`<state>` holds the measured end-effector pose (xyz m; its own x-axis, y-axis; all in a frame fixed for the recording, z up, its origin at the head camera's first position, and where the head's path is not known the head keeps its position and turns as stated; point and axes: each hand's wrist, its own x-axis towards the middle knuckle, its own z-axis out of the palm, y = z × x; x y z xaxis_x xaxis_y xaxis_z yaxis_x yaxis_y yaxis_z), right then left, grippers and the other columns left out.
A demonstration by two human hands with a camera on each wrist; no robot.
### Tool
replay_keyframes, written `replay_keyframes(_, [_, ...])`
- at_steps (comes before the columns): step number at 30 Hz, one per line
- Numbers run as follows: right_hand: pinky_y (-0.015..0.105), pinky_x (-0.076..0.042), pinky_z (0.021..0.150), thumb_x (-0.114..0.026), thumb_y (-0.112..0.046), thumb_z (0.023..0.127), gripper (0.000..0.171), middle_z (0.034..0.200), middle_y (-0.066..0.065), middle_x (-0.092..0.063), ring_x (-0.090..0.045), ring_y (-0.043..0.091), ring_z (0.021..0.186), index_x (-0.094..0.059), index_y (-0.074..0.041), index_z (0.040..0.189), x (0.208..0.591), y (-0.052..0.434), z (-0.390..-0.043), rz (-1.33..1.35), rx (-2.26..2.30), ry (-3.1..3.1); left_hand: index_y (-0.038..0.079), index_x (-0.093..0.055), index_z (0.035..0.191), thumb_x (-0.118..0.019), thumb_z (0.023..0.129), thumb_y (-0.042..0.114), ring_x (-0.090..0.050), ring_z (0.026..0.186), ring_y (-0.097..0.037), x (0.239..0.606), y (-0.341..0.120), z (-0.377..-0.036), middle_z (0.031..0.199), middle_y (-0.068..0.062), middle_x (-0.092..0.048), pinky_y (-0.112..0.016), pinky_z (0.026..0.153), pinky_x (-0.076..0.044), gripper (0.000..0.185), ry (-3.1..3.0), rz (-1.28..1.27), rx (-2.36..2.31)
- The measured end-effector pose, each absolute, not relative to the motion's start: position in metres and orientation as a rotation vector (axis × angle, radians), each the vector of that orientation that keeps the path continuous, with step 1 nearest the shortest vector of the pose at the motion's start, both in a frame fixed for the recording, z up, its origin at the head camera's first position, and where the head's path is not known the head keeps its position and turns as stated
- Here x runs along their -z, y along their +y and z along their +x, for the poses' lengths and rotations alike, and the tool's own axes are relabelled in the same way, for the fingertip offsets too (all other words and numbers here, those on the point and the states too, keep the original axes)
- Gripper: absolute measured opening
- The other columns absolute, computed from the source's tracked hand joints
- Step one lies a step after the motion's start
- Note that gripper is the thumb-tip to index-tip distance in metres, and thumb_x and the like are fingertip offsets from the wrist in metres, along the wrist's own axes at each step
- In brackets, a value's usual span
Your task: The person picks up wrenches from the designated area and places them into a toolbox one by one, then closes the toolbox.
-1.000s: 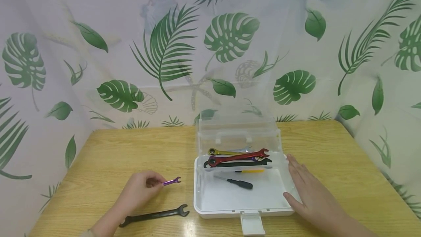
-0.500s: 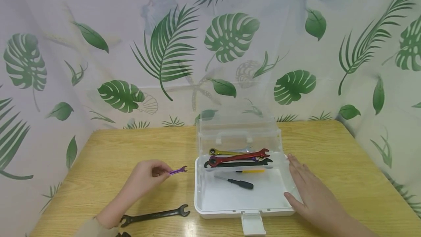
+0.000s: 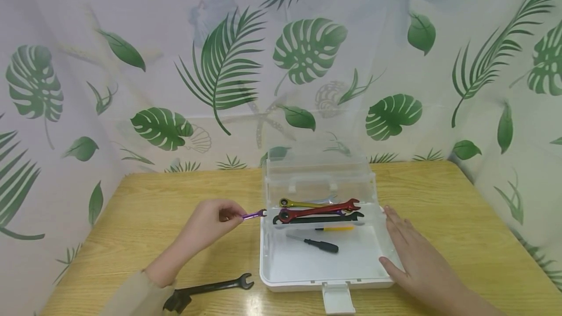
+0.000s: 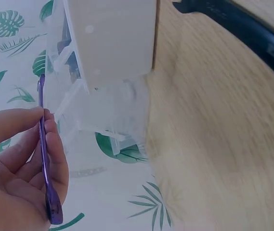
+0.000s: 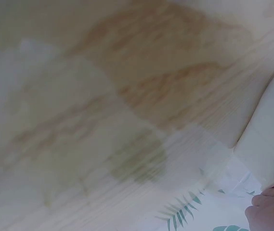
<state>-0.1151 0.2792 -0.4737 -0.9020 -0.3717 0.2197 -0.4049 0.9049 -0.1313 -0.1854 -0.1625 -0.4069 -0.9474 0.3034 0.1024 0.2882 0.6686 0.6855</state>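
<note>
Head view: my left hand [image 3: 210, 221] pinches the purple wrench [image 3: 253, 215], long axis pointing to 3 o'clock, tip at the white toolbox [image 3: 268, 257] left rim; my right hand [image 3: 410, 257], fingers straight, flat against the box's right wall; black wrench [image 3: 210, 287] at 6 o'clock of the left hand

Left hand [image 3: 210, 221] pinches purple wrench [image 3: 253, 215] beside box [image 3: 268, 257].

A black wrench [image 3: 210, 287] lies on the wooden table [image 3: 145, 199] at about seven o'clock. A leaf-print curtain [image 3: 219, 62] hangs from nine round to three o'clock; its faint shapes may be shells.
</note>
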Motion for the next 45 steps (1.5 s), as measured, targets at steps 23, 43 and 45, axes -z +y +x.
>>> replay_keyframes(23, [0.006, 0.019, 0.118, -0.064, -0.044, 0.103, 0.087, 0.175, 0.02, -0.026, -0.037, 0.041, 0.156, -0.028, 0.007, 0.163, 0.471, 0.277, -0.116, 0.558, -0.255, -2.923, 0.007, -0.081, 0.101, -0.076, 0.096, 0.004, -0.069, 0.085, -0.011, 0.403, -0.112, -0.21, 0.097, -0.006, -0.08, -0.023, 0.078, -0.06, 0.008, 2.774, 0.667, -1.194])
replay_keyframes(43, [0.007, 0.019, 0.12, -0.065, -0.042, 0.103, 0.087, 0.175, 0.02, -0.025, -0.037, 0.04, 0.156, -0.026, 0.007, 0.164, 0.474, 0.278, -0.115, 0.575, -0.245, -2.893, 0.004, -0.082, 0.106, -0.073, 0.096, -0.001, -0.074, 0.092, -0.019, 0.39, -0.072, -0.225, 0.106, -0.011, -0.081, -0.019, 0.079, -0.06, 0.013, 2.744, 0.891, -1.136])
replay_keyframes(45, [0.007, 0.019, 0.12, -0.064, -0.042, 0.103, 0.087, 0.175, 0.02, -0.025, -0.036, 0.04, 0.156, -0.027, 0.007, 0.164, 0.473, 0.277, -0.115, 0.572, -0.248, -2.899, 0.004, -0.081, 0.107, -0.072, 0.097, -0.002, -0.075, 0.092, -0.02, 0.389, -0.069, -0.226, 0.107, -0.012, -0.081, -0.02, 0.08, -0.061, 0.015, 2.73, 0.896, -1.134])
